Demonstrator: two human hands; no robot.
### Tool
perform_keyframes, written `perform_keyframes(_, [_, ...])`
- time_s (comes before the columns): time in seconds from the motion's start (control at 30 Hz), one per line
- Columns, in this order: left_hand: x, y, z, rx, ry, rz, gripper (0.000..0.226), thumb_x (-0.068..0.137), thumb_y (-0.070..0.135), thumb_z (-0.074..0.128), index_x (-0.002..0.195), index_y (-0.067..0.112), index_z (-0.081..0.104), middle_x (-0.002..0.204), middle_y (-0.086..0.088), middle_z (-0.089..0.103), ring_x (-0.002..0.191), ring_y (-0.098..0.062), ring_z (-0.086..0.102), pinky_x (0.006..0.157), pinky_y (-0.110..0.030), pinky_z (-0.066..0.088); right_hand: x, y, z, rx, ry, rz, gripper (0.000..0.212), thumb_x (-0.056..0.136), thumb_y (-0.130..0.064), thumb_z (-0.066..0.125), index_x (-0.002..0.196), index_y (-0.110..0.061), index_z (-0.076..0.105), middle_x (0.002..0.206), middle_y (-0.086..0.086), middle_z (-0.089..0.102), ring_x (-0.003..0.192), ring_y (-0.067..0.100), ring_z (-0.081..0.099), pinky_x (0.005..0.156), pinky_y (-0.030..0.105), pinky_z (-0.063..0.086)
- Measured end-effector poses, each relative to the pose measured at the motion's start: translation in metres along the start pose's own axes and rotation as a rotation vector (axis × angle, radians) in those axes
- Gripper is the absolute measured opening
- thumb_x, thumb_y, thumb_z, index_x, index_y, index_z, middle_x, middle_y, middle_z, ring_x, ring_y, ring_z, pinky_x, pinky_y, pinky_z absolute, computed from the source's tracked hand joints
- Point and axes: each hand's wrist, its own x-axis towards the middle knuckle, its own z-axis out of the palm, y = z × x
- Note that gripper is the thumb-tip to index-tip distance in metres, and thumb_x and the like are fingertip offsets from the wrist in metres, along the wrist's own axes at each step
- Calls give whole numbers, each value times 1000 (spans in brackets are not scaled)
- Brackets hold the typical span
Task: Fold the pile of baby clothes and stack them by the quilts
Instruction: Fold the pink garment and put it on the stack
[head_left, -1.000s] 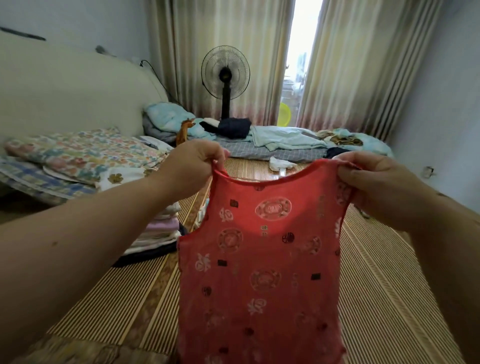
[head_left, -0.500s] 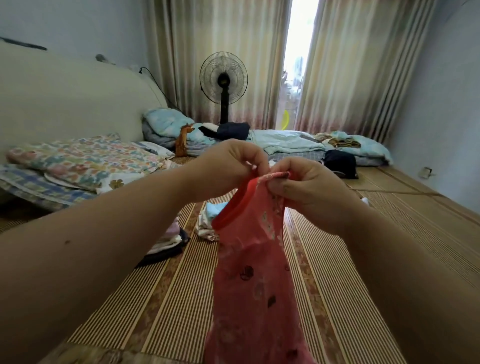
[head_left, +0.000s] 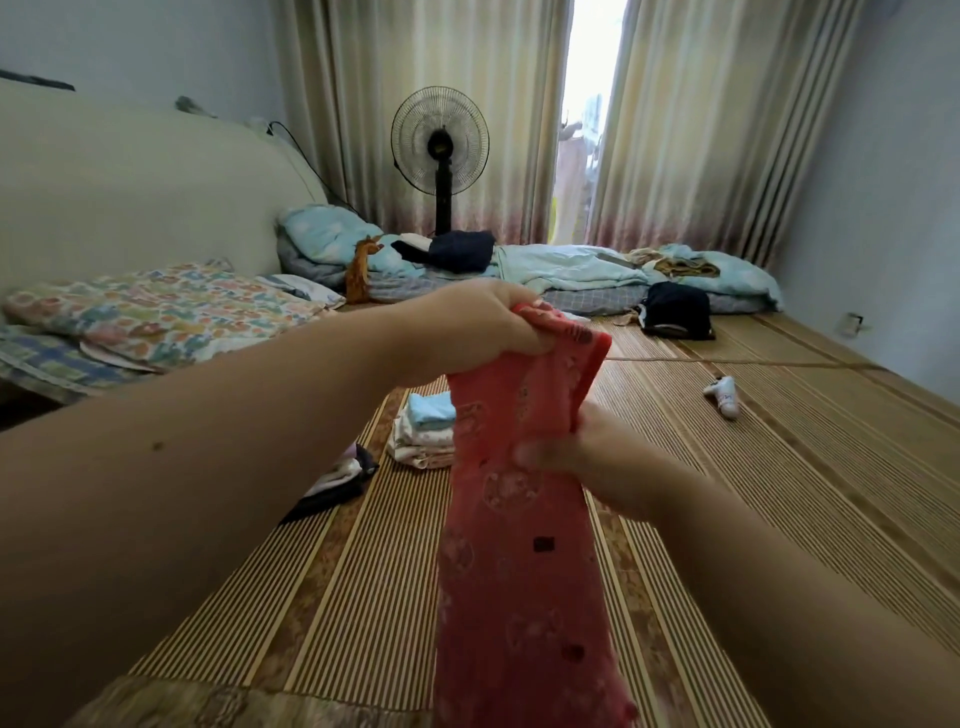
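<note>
Your left hand (head_left: 467, 332) grips the vest (head_left: 519, 571) top; your right hand (head_left: 587, 462), at 5 o'clock, pinches it lower, so the halves hang aligned.

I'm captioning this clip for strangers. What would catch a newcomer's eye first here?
The red top hangs mid-picture, gripped at its upper end by the left hand and lower down by the right hand. Behind it a stack of folded clothes sits on the mat, and a fan stands before the curtains.
</note>
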Motion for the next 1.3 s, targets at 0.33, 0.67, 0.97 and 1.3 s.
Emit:
perform_keyframes(0.33, [9,-47,-18,-554,443,-133,7,88,18,52,86,14,58,52,-1,62,44,-15,58,52,-27,50,-40,54,-37,-30,-88,374,26,81,13,47,101,3,59,88,16,64,75,26,64,69,34,52])
perform_keyframes(0.67, [-34,-241,58,-509,451,-569,22,97,25,50,109,10,62,97,-15,69,86,-32,66,87,-49,53,2,70,-72,-505,15,655,15,80,-5,60,81,-16,69,78,6,67,59,14,62,54,23,49])
perform_keyframes(0.97, [-50,-313,82,90,397,-736,19,91,30,56,99,15,64,88,-3,63,72,-15,53,60,-30,34,-8,180,-66,-906,579,831,60,87,-53,57,134,-18,49,128,12,59,114,32,56,98,49,45])
perform_keyframes(1.3, [-49,-323,75,-127,295,-789,20,88,31,59,97,15,64,87,-6,68,78,-23,66,65,-32,51,-49,194,-38,-735,622,1009,26,75,-45,75,76,-21,67,75,2,69,72,20,65,66,34,54])
